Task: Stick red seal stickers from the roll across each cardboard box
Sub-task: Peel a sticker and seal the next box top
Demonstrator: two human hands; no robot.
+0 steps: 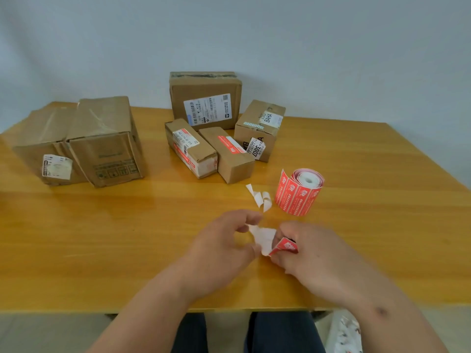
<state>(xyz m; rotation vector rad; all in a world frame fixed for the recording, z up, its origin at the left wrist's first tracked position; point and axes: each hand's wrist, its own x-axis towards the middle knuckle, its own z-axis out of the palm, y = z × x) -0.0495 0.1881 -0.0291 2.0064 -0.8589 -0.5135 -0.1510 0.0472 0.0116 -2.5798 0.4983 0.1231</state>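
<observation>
Peeling step, lower centre: my left hand (224, 240) pinches white backing (263, 238), right hand (305, 253) fingers grip red sticker (286, 247); next I judge, carry it to an unsealed box (107, 141), upper left.

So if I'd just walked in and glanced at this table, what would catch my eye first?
Probably the two bare hands near the front edge of the yellow wooden table: the right hand pinches a red seal sticker while the left hand pulls at its white backing paper. Just behind them stands the bright red roll of stickers, with curled white paper scraps beside it. Further back sits a cluster of brown cardboard boxes.
</observation>
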